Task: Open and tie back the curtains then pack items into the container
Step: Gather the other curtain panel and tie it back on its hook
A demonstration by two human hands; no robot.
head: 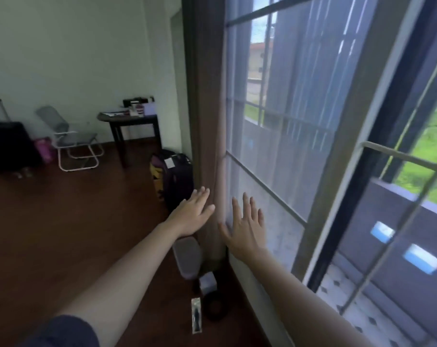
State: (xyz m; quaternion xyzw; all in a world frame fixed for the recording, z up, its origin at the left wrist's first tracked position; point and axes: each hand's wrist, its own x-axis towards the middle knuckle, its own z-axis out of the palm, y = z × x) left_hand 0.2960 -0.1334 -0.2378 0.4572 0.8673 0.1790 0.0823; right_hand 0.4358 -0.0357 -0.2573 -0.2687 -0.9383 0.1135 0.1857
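A brown curtain [208, 116] hangs bunched in a narrow column at the window's left edge. A white sheer curtain [270, 146] covers the glass to its right. My left hand [193, 212] is flat with straight fingers against the left side of the brown bunch. My right hand [247, 226], fingers spread, lies on the sheer just right of the bunch. On the floor below stand a grey lidded container [187, 256], a small box [207, 283], a dark coiled item [213, 306] and a flat packet [196, 315].
A dark suitcase [173, 176] stands against the wall left of the curtain. Farther back are a dark table [132, 121] with items on it, a folding chair [72, 141] and a black suitcase [8, 144]. Wooden floor [74, 221] stretches to the left.
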